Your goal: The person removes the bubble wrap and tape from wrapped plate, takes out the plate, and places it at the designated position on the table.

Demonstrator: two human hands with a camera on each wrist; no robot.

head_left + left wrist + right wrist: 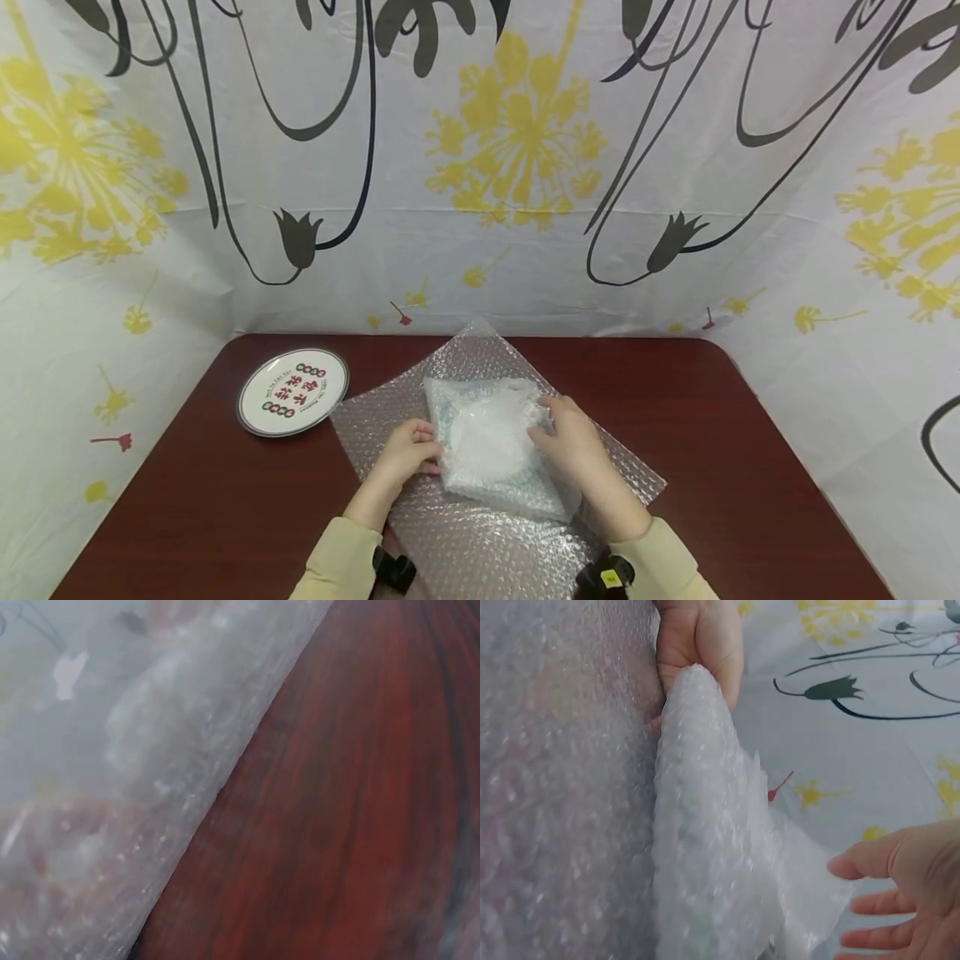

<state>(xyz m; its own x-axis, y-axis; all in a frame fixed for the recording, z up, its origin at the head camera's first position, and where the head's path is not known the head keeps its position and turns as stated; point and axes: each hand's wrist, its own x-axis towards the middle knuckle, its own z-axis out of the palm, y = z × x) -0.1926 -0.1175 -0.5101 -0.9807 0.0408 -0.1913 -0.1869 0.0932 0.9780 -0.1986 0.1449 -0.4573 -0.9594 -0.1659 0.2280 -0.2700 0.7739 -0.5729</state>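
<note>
A squarish package in bubble wrap (480, 492) lies tilted on a larger clear bubble wrap sheet (476, 354). At the package's left edge my left hand (411, 452) grips it with bent fingers; in the right wrist view that hand (709, 637) holds the package's far end. My right hand (576, 437) is at the package's right side, and the right wrist view shows its thumb and fingers (877, 901) spread beside a loose flap of wrap (810, 885). What the package contains is hidden under the whitish layers. Blurred bubble wrap (172, 750) fills the left wrist view's left side.
A round white plate (258, 396) with red characters and a dark rim sits at the table's back left, its edge by the sheet's left corner. The dark red wooden table (720, 450) meets a patterned cloth backdrop (480, 275) behind and on both sides.
</note>
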